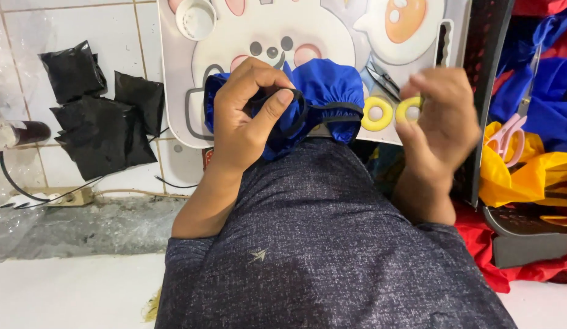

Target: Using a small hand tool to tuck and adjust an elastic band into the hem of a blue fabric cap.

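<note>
Left hand (250, 113) pinches the black elastic cord (323, 109) of a gathered blue fabric piece (329, 85), holding it taut over the white cartoon-printed worktop (174, 73). Right hand (442, 116) grips yellow-handled scissors (384, 103); fingers curled through one loop.

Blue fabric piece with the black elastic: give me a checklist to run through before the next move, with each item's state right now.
1. Left hand grips the black elastic: ok, thumb and fingers pinch it.
2. Blue fabric piece supported: ok, it rests on the white board at the lap's edge.
3. Right hand on the yellow-handled scissors: ok, fingers at the yellow loops.
4. Scissor blades clear of fabric and elastic: ok, the dark blades lie apart from the cloth.
5. Elastic free of twists: cannot tell, the left hand hides part of it.
6. Blades open or closed: cannot tell, too small to see.
</note>
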